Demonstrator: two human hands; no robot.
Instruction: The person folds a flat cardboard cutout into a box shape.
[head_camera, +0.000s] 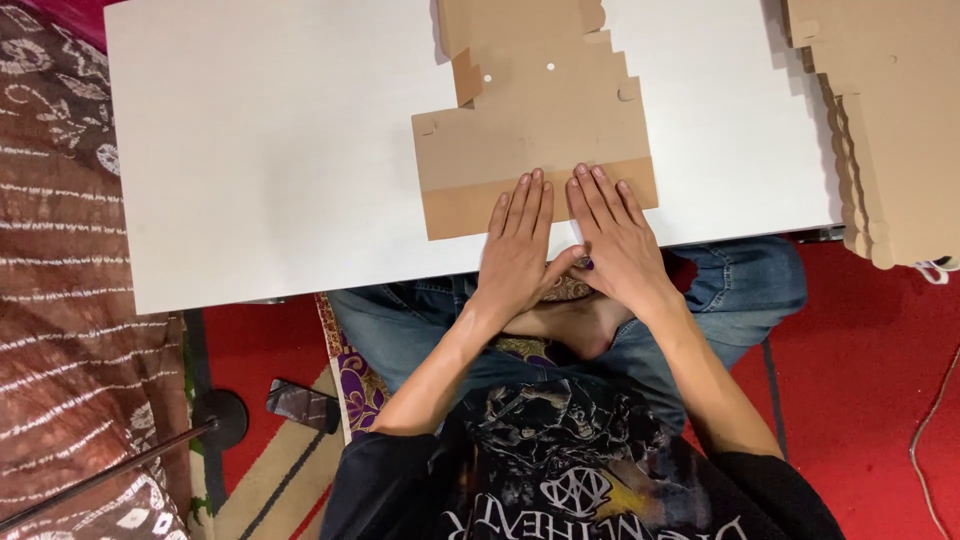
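Basically, biggest thing is the white table (270, 150), a low flat board filling most of the top of the view. Under & around it: red floor mat (860, 400) on the right, brown patterned cloth (60, 300) down the left side.

Next, a stack of brown cardboard blanks (890, 120) sits at the table's far right corner, edges stepped, hanging a bit past the table edge.

Mid-table, near the front edge, lies one flat die-cut cardboard sheet (540, 120) w/ notches & small holes; its near strip is a slightly darker band, looks like a folded-up flap (460, 208).

Person sits cross-legged in blue jeans (740, 285) & black printed tee, knees under the table's front edge, bare foot (575, 325) visible between the forearms.

Both hands are palm-down on the near edge of the sheet. Left hand (518, 255): fingers straight, held close together, tips on the darker band, heel over the table edge. Right hand (615, 240): fingers straight, slightly fanned, tips reaching just past the band onto the lighter part. Thumbs meet between the hands. Neither hand grips anything; flat pressing contact only.

Small stuff: dark phone-like slab (303, 405) on the floor lower left, next to a round black stand base (220, 415) w/ a thin rod.
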